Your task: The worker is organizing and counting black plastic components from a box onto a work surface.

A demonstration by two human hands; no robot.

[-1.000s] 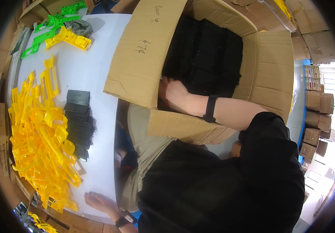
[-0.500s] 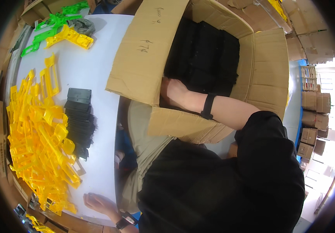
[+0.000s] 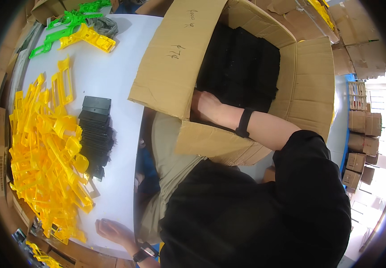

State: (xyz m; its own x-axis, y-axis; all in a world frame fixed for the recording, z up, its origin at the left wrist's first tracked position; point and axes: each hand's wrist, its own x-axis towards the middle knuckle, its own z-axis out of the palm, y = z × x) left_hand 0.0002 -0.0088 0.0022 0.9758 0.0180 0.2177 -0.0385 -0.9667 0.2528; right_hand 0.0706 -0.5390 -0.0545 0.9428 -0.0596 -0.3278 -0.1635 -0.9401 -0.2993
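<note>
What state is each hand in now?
Left hand: loosely curled at the white table, no held thing visible.
Right hand: inside the cardboard box, fingertips hidden; grip can't be told.

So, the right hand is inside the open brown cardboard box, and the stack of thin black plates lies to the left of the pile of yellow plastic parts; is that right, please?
Not quite: the head view shows the stack of thin black plates to the right of the pile of yellow plastic parts. The right hand is inside the open brown cardboard box.
</note>
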